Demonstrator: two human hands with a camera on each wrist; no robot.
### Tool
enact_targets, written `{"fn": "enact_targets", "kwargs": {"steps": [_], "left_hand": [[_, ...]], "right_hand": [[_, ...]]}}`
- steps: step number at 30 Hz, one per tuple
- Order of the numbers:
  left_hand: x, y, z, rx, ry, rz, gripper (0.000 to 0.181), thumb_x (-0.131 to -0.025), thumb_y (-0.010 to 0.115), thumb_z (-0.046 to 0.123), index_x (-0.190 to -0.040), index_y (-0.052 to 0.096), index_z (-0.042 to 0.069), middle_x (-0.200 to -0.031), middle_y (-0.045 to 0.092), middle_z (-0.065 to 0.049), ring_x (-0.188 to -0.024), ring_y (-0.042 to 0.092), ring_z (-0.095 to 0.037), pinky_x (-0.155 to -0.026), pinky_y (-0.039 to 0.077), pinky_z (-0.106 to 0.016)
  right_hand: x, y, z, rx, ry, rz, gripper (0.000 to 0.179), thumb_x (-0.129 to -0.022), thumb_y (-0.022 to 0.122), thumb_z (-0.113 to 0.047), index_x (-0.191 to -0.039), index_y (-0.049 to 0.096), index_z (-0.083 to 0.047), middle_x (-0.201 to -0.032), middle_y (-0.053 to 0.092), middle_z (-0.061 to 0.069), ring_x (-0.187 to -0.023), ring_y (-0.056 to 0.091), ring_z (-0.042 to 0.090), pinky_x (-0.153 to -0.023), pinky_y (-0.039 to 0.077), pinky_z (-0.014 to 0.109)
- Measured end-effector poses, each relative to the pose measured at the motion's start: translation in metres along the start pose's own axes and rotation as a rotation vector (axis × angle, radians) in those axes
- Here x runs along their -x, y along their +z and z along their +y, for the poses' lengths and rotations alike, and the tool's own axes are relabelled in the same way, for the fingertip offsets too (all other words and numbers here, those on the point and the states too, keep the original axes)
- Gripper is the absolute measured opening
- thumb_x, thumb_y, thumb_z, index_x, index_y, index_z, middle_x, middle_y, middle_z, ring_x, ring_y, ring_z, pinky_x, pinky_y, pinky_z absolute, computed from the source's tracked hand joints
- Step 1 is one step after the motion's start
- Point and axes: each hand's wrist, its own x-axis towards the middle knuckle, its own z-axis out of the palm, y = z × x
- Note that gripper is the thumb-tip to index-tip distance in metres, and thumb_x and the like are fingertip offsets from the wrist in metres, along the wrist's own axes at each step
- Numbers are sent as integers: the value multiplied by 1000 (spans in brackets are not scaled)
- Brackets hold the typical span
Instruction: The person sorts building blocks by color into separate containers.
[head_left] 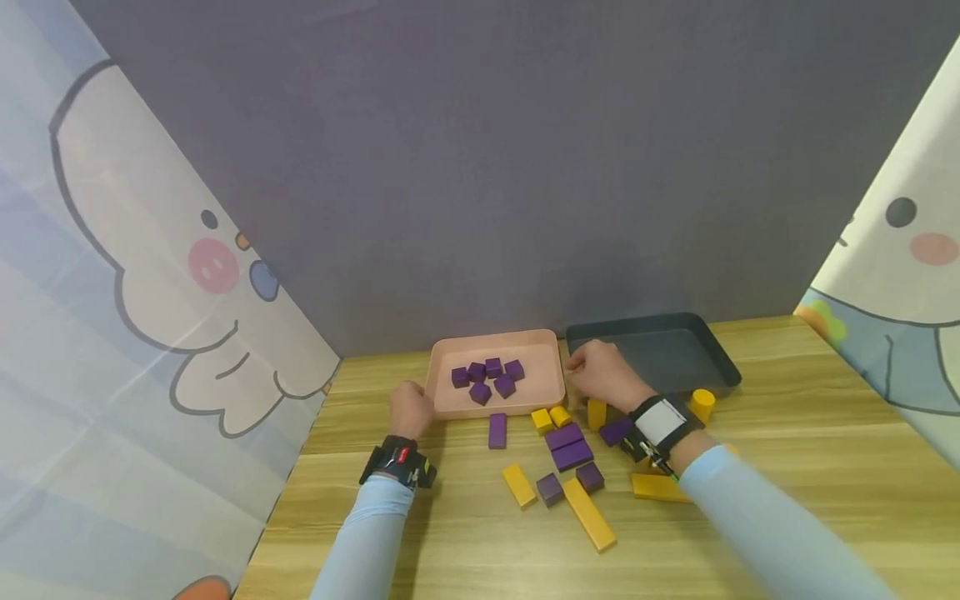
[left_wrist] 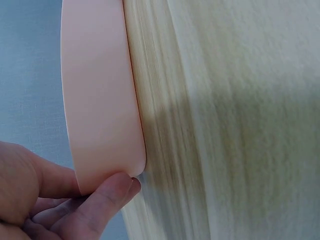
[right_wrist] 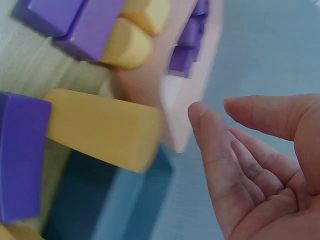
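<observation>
My left hand (head_left: pixel 411 410) is at the left side of a pink tray (head_left: pixel 498 412). In the left wrist view, thumb and fingers pinch a corner of that tray (left_wrist: pixel 102 90). Several purple cubes (head_left: pixel 480 392) lie inside it. My right hand (head_left: pixel 606 372) hovers over the left end of a dark tray (head_left: pixel 671 350), near the pink tray's right edge. In the right wrist view, thumb and forefinger (right_wrist: pixel 207 130) stand slightly apart with nothing between them. Close by is an upright yellow block (right_wrist: pixel 107 127). The right arm hides some blocks in the head view.
In front of the trays lie purple blocks (head_left: pixel 572 454), a yellow cube (head_left: pixel 542 421), a short yellow cylinder (head_left: pixel 560 416) and a long yellow block (head_left: pixel 589 514). A yellow cylinder (head_left: pixel 702 404) stands by the dark tray's front right. A grey backdrop (head_left: pixel 480 183) rises behind.
</observation>
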Motion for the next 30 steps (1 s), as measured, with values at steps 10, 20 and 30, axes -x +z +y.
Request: {"fn": "enact_targets", "kwargs": {"steps": [10, 20, 30], "left_hand": [[-2, -4, -1, 18, -22, -11, 23, -89, 55, -2, -82, 76, -6, -73, 66, -14, -63, 56, -24, -49, 40, -26], [-1, -3, -3, 14, -17, -2, 23, -89, 55, -2, -77, 75, -5, -69, 64, -13, -62, 55, -24, -48, 38, -26], [1, 0, -3, 36, 5, 2, 32, -89, 54, -3, -59, 60, 2, -56, 49, -4, -54, 46, -20, -45, 32, -26]], "right_hand": [[51, -26, -3, 230, -17, -56, 32, -85, 76, -8, -115, 75, 3, -116, 76, 21, -103, 72, 35, -87, 62, 51], [65, -13, 18, 346, -56, -249, 27, -79, 84, 3, -103, 81, -7, -105, 78, 9, -90, 70, 21, -84, 64, 45], [66, -4, 27, 375, -77, -234, 29, -77, 80, 11, -100, 80, -5, -95, 74, 7, -78, 59, 19, -75, 60, 36]]}}
